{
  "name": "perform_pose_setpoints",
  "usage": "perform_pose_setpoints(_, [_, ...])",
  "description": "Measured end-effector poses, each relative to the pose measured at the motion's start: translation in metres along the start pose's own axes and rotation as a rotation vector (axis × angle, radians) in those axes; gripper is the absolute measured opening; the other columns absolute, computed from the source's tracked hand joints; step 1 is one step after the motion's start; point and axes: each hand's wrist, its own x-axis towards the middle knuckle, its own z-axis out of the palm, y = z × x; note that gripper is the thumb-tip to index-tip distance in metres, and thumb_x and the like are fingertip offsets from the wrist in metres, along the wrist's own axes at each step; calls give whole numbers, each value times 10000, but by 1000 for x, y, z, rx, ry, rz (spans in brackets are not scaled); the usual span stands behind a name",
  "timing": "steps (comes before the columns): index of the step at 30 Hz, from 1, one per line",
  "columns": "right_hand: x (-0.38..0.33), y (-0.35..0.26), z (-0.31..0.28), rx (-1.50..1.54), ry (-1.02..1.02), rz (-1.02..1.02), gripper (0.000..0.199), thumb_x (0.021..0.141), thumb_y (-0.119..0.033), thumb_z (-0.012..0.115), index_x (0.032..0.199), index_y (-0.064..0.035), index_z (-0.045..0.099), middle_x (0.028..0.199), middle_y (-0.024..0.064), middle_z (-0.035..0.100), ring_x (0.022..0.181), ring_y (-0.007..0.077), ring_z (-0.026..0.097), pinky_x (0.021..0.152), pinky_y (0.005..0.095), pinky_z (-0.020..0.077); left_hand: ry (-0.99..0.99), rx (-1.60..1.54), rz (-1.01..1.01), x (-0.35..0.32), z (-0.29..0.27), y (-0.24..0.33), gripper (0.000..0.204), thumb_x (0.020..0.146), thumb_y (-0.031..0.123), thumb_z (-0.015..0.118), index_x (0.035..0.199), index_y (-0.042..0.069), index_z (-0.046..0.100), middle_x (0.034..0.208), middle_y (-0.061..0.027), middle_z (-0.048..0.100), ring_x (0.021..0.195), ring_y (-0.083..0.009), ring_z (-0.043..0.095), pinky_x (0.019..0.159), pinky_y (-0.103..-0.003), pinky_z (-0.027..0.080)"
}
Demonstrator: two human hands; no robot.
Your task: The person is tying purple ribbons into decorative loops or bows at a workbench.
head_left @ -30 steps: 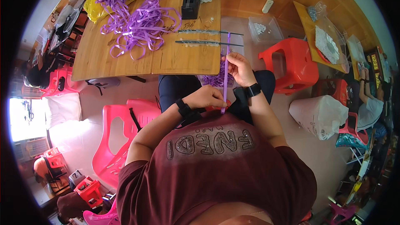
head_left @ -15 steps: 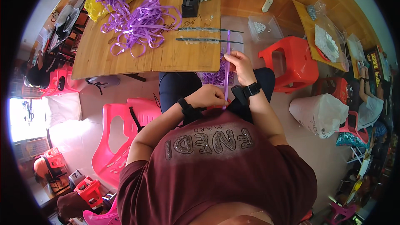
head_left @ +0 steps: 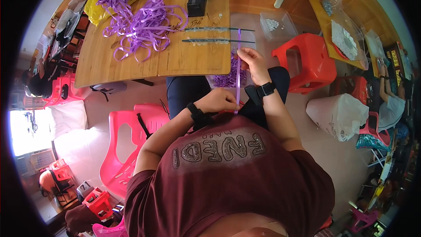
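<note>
A narrow purple ribbon (head_left: 238, 81) runs taut from two thin dark rods toward my body. My left hand (head_left: 218, 100) pinches its near end in front of my shirt. Farther up, my right hand (head_left: 254, 64) pinches the same ribbon just short of the rods. The far rod (head_left: 210, 29) and the near rod (head_left: 206, 41) lie parallel, stuck to the table and jutting past its right edge. At the far end the ribbon crosses both rods; how it is fastened there is too small to tell. A heap of loose purple ribbon (head_left: 147, 24) covers the table's left part.
On the wooden table (head_left: 175, 63) are a black tape dispenser (head_left: 197, 1) and a yellow bag (head_left: 93, 9). Cut purple ribbons (head_left: 229, 79) fill a container below the table edge. A red stool (head_left: 307, 61) and a white sack (head_left: 335, 116) stand right, a pink chair (head_left: 116, 158) left.
The view has shifted slightly. Both hands keep their pinch on the ribbon, with almost no movement between them.
</note>
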Motion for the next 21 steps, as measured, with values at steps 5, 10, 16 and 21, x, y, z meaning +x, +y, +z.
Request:
perform_pose_setpoints(5, [-17,-2,4,-267,16,-107,330,882,-203,757,1124,-18,630,824,-7,669,647,36,538,582,191,424,-16,-10,-61,5,0,-3,193,836,176,761,823,-13,724,678,-21,631,610,-72,560,569,-247,459])
perform_pose_setpoints(10, [-13,-4,4,-316,23,-80,265,889,-194,749,1064,-6,680,793,-34,630,662,31,522,590,187,410,-36,30,-37,10,-1,-8,204,837,194,759,826,-7,727,673,-29,636,607,-81,573,567,-255,466])
perform_pose_setpoints(16, [4,-9,3,-293,24,-42,210,892,-203,745,986,-18,718,761,-51,620,624,37,503,584,196,399,-86,86,-92,16,-4,-3,233,839,251,750,850,19,744,681,-53,675,624,-104,614,592,-271,492])
perform_pose_setpoints(21, [11,-6,5,-234,25,-42,202,891,-195,743,995,-23,726,765,-48,635,623,42,516,583,196,399,-88,156,-71,17,-5,-1,235,839,265,747,852,31,747,693,-59,688,635,-118,631,605,-283,502])
